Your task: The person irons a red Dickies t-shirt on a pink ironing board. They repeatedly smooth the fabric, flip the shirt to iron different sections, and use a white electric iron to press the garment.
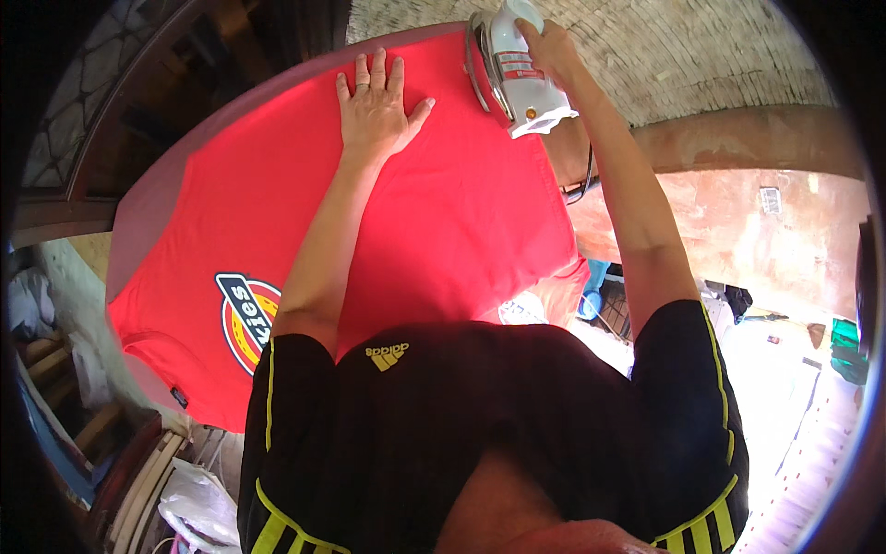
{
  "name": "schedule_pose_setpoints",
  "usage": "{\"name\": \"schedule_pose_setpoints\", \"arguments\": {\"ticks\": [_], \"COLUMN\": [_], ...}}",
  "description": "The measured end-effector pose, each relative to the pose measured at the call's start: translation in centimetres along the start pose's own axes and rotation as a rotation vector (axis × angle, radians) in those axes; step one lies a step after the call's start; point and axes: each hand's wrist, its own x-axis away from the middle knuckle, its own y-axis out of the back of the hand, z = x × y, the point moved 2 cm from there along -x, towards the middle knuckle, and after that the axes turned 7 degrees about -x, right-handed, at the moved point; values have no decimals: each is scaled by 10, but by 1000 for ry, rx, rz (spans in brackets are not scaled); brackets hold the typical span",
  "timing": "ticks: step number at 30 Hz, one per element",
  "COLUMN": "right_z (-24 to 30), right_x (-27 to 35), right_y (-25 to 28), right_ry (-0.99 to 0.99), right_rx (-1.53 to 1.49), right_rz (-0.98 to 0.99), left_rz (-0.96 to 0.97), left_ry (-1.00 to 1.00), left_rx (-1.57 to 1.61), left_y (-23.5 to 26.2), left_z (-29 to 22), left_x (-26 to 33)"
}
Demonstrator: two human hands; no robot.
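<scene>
A red T-shirt [443, 222] with a round printed emblem lies spread over an ironing board [152, 212], whose dull pinkish cover shows along the left and far edges. My left hand [374, 115] rests flat on the far part of the shirt, fingers spread, a ring on one finger. At the far right corner of the shirt, my right hand [551, 51] grips the handle of a white and silver clothes iron [519, 78]. The iron is tilted, its metal soleplate side facing left; whether it touches the fabric I cannot tell.
A dark cord [587, 180] hangs near the board's right edge. Beyond the board is a woven, straw-coloured wall panel [701, 60], with a wall socket [770, 200] at right. Dark wooden furniture [92, 157] stands far left. A clear plastic bag [198, 503] lies low at left.
</scene>
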Motion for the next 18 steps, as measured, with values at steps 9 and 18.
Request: {"name": "schedule_pose_setpoints", "arguments": {"ticks": [9,18], "right_z": [32,128], "right_x": [108,23], "right_y": [1,-39], "right_ry": [240,178], "right_rx": [34,37], "right_rz": [155,288], "left_rz": [34,7], "left_ry": [11,150], "left_rx": [4,-36], "left_y": [1,18], "left_z": [0,59], "left_x": [-1,-1]}}
